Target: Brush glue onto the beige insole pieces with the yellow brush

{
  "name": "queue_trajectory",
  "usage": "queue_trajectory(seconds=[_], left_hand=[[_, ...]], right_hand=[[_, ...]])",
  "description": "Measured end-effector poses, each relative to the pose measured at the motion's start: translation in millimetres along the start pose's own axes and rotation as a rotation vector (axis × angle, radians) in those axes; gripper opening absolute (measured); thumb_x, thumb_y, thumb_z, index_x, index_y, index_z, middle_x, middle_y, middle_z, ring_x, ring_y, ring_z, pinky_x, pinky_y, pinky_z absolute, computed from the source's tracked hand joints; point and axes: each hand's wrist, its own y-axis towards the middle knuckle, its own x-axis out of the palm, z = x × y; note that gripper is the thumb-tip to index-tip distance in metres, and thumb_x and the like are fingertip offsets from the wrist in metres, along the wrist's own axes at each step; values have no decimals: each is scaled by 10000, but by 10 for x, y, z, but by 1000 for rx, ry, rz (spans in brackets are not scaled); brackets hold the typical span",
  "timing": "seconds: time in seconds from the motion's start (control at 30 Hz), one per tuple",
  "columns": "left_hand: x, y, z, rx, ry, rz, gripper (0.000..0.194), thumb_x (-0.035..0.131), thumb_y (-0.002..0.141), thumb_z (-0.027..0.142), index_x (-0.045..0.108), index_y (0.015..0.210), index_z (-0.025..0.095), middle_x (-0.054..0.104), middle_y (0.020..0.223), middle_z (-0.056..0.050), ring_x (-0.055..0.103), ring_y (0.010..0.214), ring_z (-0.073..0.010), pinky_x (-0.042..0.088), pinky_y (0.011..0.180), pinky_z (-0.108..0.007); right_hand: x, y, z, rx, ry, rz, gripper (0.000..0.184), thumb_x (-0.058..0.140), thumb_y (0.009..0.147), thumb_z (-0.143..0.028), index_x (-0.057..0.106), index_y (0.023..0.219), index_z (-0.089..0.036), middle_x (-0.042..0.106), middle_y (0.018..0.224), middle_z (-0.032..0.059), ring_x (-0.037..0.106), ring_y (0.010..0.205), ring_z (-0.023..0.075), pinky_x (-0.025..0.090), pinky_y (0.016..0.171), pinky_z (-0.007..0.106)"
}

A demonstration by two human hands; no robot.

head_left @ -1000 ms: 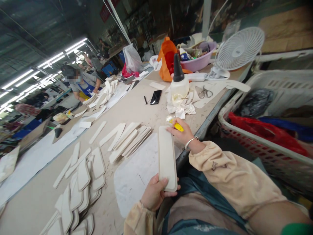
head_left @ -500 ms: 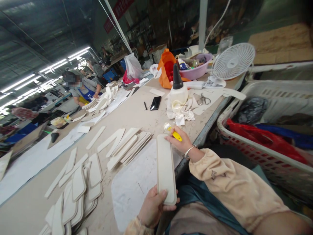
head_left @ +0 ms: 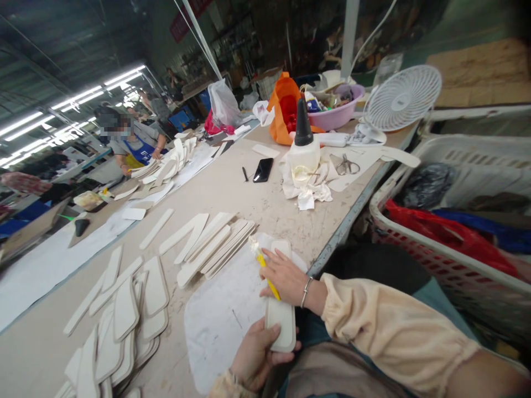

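My left hand (head_left: 260, 349) grips the lower end of a long white panel with rounded corners (head_left: 282, 323), thumb on top and fingers beneath. My right hand (head_left: 286, 278) lies across the panel's upper half and holds a yellow-handled brush (head_left: 271, 286). The brush's whitish head points up and left, beyond the panel's left edge. A white sheet (head_left: 224, 315) lies on the table under and left of the panel. Left of it stand a stack of similar strips (head_left: 226, 249) and a loose heap of panels (head_left: 124, 331).
Farther back are a phone (head_left: 263, 170), a bottle with a black cone cap (head_left: 305, 149), scissors (head_left: 347, 165), an orange bag (head_left: 284, 108), a purple basin (head_left: 338, 113) and a fan (head_left: 404, 98). A white basket (head_left: 431, 237) stands at right. A co-worker (head_left: 136, 141) works at far left.
My right hand has moved down and left from the panel's top end onto its face, bringing the brush along. The left hand keeps its grip on the panel. The view has shifted slightly.
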Motion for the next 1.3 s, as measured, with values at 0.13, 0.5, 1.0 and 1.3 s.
queue_trajectory(seconds=[0.13, 0.5, 1.0, 1.3], left_hand=[[-7, -5, 7, -15, -4, -10, 410, 694, 772, 254, 557, 1106, 60, 708, 979, -187, 720, 774, -268, 572, 541, -230], [-17, -3, -2, -28, 14, -26, 394, 675, 780, 250, 571, 1105, 55, 710, 974, -186, 721, 762, -256, 562, 517, -209], [-51, 102, -75, 46, -86, -142, 392, 674, 703, 209, 615, 1059, 56, 729, 811, -168, 713, 654, -246, 549, 526, -257], [-140, -337, -92, 133, -159, -306, 380, 648, 747, 183, 656, 1112, 76, 721, 872, -151, 707, 708, -246, 567, 583, -328]], right_hand=[[66, -8, -50, 77, -96, -19, 365, 643, 814, -501, 577, 987, -187, 627, 1124, 131, 231, 1406, 341, 174, 1104, 584], [-154, 270, 559, 422, -246, 123, 378, 643, 819, -479, 589, 1035, -173, 622, 1187, 151, 244, 1381, 403, 163, 1066, 642], [-1, -132, -175, -109, -22, 9, 257, 634, 823, -412, 566, 935, -190, 622, 1187, 140, 247, 1407, 313, 212, 1093, 572], [167, -107, 476, 43, -353, 183, 369, 372, 926, -459, 610, 877, -181, 659, 1066, 221, 388, 1305, 373, 282, 966, 601]])
